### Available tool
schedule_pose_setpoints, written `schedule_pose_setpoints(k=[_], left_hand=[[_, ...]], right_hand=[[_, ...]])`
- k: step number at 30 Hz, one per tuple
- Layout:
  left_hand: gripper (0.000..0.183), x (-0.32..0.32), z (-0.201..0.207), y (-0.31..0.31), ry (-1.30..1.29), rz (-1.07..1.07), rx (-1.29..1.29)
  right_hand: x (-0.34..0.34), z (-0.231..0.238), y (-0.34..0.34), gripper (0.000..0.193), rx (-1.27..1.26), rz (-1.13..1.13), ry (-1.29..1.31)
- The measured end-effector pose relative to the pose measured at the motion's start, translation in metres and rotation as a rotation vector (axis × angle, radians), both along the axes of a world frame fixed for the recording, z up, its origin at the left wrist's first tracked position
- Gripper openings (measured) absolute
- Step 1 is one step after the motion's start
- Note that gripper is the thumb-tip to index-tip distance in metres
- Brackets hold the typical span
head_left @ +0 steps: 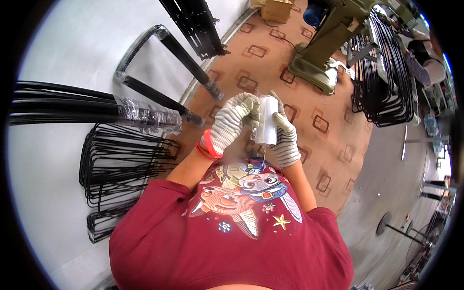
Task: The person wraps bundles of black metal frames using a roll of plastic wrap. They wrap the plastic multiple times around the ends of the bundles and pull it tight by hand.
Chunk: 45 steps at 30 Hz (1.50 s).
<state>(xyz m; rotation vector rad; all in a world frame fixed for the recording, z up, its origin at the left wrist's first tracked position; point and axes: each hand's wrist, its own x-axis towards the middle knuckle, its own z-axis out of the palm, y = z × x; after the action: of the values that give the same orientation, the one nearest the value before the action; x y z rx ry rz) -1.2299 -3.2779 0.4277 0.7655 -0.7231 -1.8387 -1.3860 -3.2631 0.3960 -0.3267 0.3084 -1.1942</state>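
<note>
A small white roll of clear stretch film [267, 126] stands nearly upright in front of my chest. My right hand [286, 137], in a striped glove with a pale palm, grips it from the right, thumb across its face. On the other side, my left hand [231, 121], gloved the same way with red bands at the wrist, has its fingers bent and pinched at the roll's edge. A loose, crumpled bit of film shows just below those fingertips. The exact grip of the left fingertips is partly hidden.
Black tube bundles lean on the wall at left, one film-wrapped [147, 115]. Below them stand bent black frames [121, 162]. A green machine [321, 53] stands on the patterned floor [321, 123] ahead. Hanging black frames [382, 77] and another person [427, 63] are at right.
</note>
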Motion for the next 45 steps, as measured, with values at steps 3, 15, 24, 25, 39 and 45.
schedule_pose_setpoints(k=[3, 15, 24, 25, 39, 45], left_hand=[[0.016, -0.005, -0.011, -0.003, 0.13, 0.154, -0.016], [0.018, 0.049, -0.002, -0.031, 0.11, 0.28, -0.138], [0.033, 0.093, 0.012, -0.06, -0.215, 0.33, -0.452], [0.033, 0.092, 0.015, -0.063, -0.397, 0.44, -0.559], [0.027, 0.11, 0.055, -0.088, -1.153, 0.77, -1.093], [0.03, 0.113, 0.055, -0.09, -1.162, 0.788, -1.069]], right_hand=[[-0.01, 0.01, -0.012, 0.065, 0.059, 0.001, -0.054], [0.009, 0.005, -0.083, 0.047, 0.31, 0.334, 0.089], [0.047, 0.024, -0.152, 0.042, 0.421, 0.458, 0.059], [0.051, 0.025, -0.155, 0.039, 0.426, 0.518, 0.026], [0.083, 0.035, -0.161, 0.05, 0.57, 0.974, -0.478], [0.088, 0.039, -0.172, 0.056, 0.618, 1.03, -0.541]])
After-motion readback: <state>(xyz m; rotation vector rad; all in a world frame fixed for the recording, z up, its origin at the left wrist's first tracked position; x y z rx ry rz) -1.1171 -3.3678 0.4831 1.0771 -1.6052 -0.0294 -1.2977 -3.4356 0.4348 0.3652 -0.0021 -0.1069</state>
